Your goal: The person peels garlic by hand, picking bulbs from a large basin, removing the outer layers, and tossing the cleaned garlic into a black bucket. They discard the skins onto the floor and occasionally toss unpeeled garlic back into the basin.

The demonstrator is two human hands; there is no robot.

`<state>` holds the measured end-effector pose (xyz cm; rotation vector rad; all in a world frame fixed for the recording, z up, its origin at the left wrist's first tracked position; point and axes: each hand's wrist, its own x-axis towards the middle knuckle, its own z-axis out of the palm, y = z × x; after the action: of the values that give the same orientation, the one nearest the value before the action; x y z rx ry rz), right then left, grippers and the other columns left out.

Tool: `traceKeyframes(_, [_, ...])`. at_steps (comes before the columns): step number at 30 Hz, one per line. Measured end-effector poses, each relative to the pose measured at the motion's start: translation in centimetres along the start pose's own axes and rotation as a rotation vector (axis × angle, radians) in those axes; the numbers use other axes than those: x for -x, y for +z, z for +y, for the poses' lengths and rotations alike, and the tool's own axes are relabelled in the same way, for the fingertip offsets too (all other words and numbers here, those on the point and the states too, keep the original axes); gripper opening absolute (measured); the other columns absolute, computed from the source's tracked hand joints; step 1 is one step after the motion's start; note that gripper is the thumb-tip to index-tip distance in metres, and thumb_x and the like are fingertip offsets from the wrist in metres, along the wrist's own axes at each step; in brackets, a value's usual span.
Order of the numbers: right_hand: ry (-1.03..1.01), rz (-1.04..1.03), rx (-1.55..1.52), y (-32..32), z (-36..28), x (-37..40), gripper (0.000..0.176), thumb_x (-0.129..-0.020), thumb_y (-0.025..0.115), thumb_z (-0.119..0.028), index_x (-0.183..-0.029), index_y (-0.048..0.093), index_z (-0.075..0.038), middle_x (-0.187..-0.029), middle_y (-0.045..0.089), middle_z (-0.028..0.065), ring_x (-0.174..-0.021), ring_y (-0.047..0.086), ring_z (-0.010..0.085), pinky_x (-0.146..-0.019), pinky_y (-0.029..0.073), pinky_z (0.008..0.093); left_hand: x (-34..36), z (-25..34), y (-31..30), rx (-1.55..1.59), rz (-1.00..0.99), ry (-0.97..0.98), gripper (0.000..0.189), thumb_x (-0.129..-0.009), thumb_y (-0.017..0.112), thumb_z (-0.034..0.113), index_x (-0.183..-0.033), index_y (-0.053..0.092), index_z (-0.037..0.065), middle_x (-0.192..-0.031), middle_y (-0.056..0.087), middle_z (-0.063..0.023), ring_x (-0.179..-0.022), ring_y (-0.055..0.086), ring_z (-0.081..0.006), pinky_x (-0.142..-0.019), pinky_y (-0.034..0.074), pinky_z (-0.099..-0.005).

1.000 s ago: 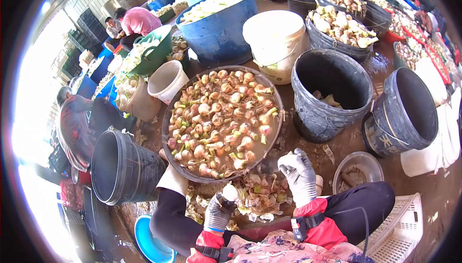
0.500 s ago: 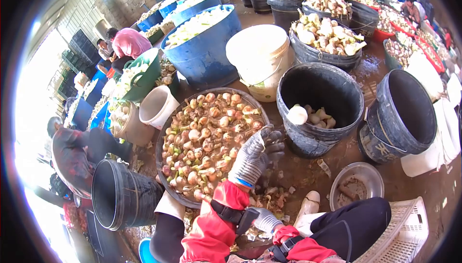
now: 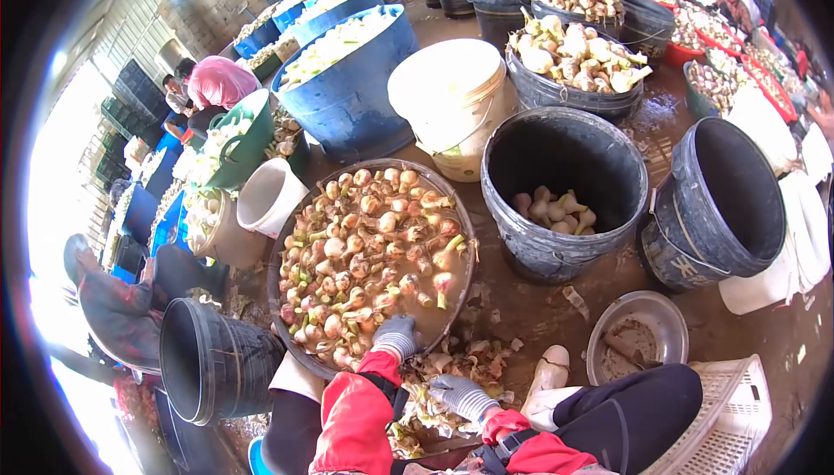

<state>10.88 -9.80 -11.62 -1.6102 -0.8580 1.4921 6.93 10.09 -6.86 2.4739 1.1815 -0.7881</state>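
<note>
My left hand (image 3: 395,336), in a striped grey glove, reaches over the near rim of a round dark tub (image 3: 476,258) into brownish water among onion-like bulbs (image 3: 352,245). Its fingertips are hidden, so whether it grips a bulb cannot be seen. Lower and to the right, my right hand (image 3: 465,397), gloved the same way, hovers over or rests on a heap of peelings (image 3: 426,410) with its fingers stretched out and nothing visible in it. Several pale bulbs (image 3: 556,211) lie inside a large black bucket (image 3: 565,253) right of the tub.
Beside that bucket stands a tilted dark bucket (image 3: 686,253). A metal bowl (image 3: 599,353) and a white crate (image 3: 721,414) are at lower right. Another dark bucket (image 3: 248,362) is left. Behind are a white bucket (image 3: 460,141) and a blue tub (image 3: 347,123). Co-workers (image 3: 221,84) sit at left.
My left hand has moved down and left, from above the tub's right side into the tub. My right hand now shows more fully over the peelings. The white bulb at the black bucket's mouth is gone from there.
</note>
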Motion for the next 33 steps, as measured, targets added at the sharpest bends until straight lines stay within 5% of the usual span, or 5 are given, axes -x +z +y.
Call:
traceKeyframes(6, [-0.004, 0.154, -0.432, 0.8, -0.8, -0.5, 0.042, -0.077, 0.072, -0.012, -0.117, 0.058, -0.003, -0.110, 0.063, 0.0132, -0.100, 0.061, 0.0214, -0.085, 0.048, 0.0291, 3.7, -4.1, 3.3, 0.890, 0.465, -0.006, 0.051, -0.065, 0.080, 0.025, -0.104, 0.055, 0.002, -0.087, 0.062, -0.0098, -0.077, 0.061, -0.0232, -0.072, 0.050, -0.0321])
traceKeyframes(10, [-0.240, 0.324, -0.122, 0.1, -5.1, 1.4, 0.045, -0.075, 0.075, -0.013, -0.115, 0.058, -0.005, -0.104, 0.060, 0.0096, -0.094, 0.060, 0.0191, -0.083, 0.049, 0.0287, 10.5, -1.9, 3.9, 2.075, 0.264, -0.014, 0.039, -0.084, 0.061, 0.003, -0.120, 0.049, -0.002, -0.091, 0.061, -0.0131, -0.076, 0.059, -0.0142, -0.063, 0.047, -0.0259])
traceKeyframes(15, [-0.330, 0.301, -0.405, 0.7, -5.6, 2.5, 0.036, -0.080, 0.068, -0.008, -0.115, 0.059, -0.003, -0.107, 0.062, 0.0077, -0.096, 0.059, 0.0139, -0.087, 0.047, 0.0259, 16.2, 0.3, 6.0, 2.277, 0.111, 0.026, 0.053, -0.080, 0.067, 0.011, -0.128, 0.045, 0.007, -0.110, 0.057, -0.0082, -0.095, 0.059, -0.0185, -0.074, 0.053, -0.0315])
traceKeyframes(25, [-0.091, 0.206, -0.865, 1.3, -5.9, 3.5, 0.043, -0.084, 0.061, 0.002, -0.125, 0.048, 0.004, -0.106, 0.061, 0.0088, -0.094, 0.059, 0.0143, -0.082, 0.048, 0.0229, 17.9, 2.3, 7.3, 0.647, 0.915, 0.286, 0.059, -0.063, 0.077, 0.001, -0.113, 0.047, 0.005, -0.104, 0.052, -0.0150, -0.094, 0.055, -0.0335, -0.080, 0.047, -0.0410])
traceKeyframes(33, [-0.052, 0.370, -0.691, 2.2, -4.0, 2.5, 0.042, -0.085, 0.051, 0.010, -0.126, 0.048, 0.003, -0.112, 0.058, 0.0118, -0.099, 0.058, 0.0161, -0.085, 0.046, 0.0241, 16.7, 3.1, 8.1, 0.436, 0.977, 0.354, 0.054, -0.057, 0.078, 0.011, -0.103, 0.049, 0.011, -0.098, 0.050, -0.0140, -0.086, 0.052, -0.0345, -0.071, 0.045, -0.0437])
